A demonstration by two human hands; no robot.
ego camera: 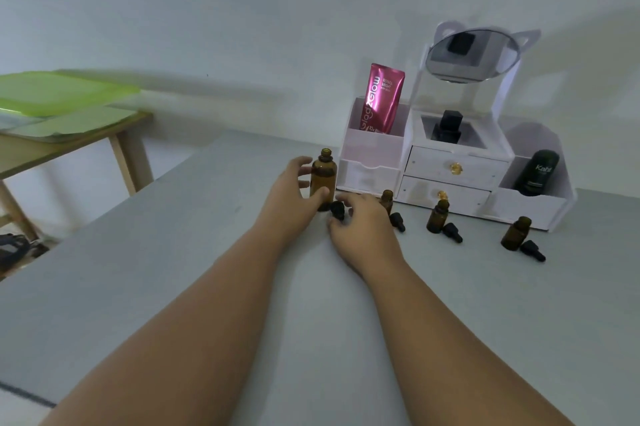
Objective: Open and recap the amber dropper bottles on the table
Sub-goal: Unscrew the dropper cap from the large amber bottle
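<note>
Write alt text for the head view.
A person's left hand grips a tall uncapped amber bottle on a grey table while the right hand pinches a black dropper cap. Three smaller open bottles, caps beside them, stand before a white organizer.

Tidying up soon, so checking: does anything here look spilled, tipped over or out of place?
Nothing is spilled or tipped. All four amber bottles stand upright but uncapped: the large bottle in the left hand and three small bottles. Three dropper caps lie loose on the table; the right hand pinches the fourth cap.
</note>
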